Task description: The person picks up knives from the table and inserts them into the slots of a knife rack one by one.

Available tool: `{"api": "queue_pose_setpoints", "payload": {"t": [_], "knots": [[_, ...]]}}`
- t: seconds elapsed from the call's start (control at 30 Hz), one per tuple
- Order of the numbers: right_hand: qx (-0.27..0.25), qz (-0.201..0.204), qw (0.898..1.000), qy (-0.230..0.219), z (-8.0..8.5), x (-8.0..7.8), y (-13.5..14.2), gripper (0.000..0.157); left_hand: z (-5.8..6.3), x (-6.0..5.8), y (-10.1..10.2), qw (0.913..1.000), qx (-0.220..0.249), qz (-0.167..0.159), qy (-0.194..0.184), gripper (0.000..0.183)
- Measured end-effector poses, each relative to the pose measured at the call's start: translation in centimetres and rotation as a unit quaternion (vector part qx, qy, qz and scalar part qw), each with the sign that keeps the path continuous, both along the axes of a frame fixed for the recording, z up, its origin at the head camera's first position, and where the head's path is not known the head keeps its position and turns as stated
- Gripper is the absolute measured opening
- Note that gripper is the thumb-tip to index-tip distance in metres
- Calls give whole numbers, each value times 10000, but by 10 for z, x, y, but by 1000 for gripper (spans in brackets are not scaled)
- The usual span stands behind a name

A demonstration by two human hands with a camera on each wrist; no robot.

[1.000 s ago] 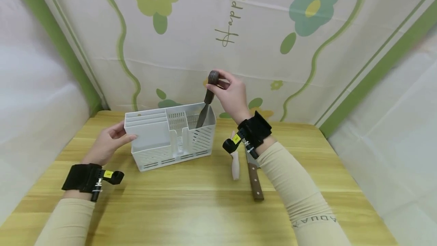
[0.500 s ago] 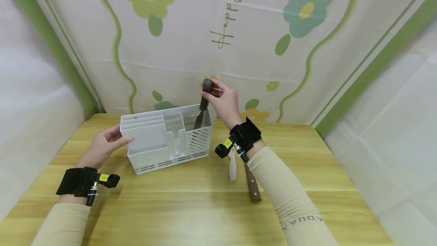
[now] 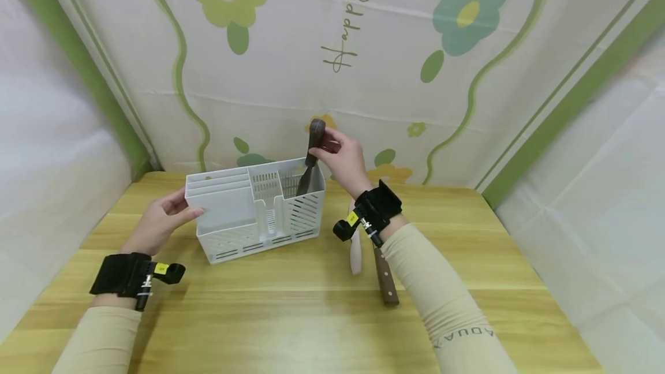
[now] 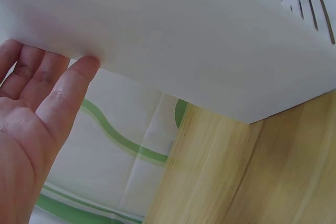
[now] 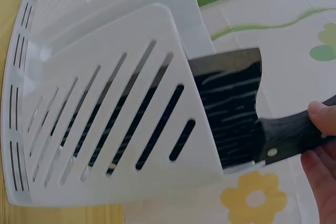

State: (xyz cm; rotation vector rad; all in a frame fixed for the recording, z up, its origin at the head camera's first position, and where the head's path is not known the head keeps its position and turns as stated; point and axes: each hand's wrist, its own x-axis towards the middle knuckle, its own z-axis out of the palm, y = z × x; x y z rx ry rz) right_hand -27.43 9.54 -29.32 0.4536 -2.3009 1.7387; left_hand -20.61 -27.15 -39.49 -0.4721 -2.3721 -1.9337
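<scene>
A white plastic knife and cutlery holder (image 3: 228, 209) with slotted walls stands on the wooden table. My left hand (image 3: 156, 224) grips its left end, thumb on the front and fingers behind. In the left wrist view, the fingertips (image 4: 89, 64) meet the holder's edge. My right hand (image 3: 345, 163) pinches the dark handle of a cleaver (image 3: 316, 136) between thumb and fingers. The cleaver's blade points down inside the holder's right compartment. In the right wrist view, the broad dark blade (image 5: 231, 93) shows partly above the rim and partly through the slanted slots.
On the table, right of the holder, lies a knife with a riveted brown handle (image 3: 385, 281), its blade mostly hidden by my right arm. Beside it is a white-handled utensil (image 3: 355, 258), partly covered by the wrist camera. A flowered curtain (image 3: 291, 85) hangs behind the table.
My right hand has lowered the cleaver a little into the holder, and its fingers now sit lower on the handle. The left hand keeps its grip on the holder.
</scene>
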Motion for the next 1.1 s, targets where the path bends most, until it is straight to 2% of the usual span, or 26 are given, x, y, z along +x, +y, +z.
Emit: {"api": "queue_pose_setpoints", "payload": {"t": [0.43, 0.63, 0.8, 1.1], "knots": [[938, 546, 9941, -68, -11, -2, 32, 37, -1, 0, 1, 9995, 291, -126, -42, 65], [1294, 601, 9893, -294, -21, -1, 55, 32, -1, -3, 1, 9992, 361, -162, -13, 65], [1589, 689, 9834, -548, -32, 6, 76, 32, -2, -5, 3, 9992, 363, -173, -35, 64], [2356, 947, 9655, -580, -52, 29, 110, 35, -2, -4, -1, 9988, 432, -242, 20, 64]]}}
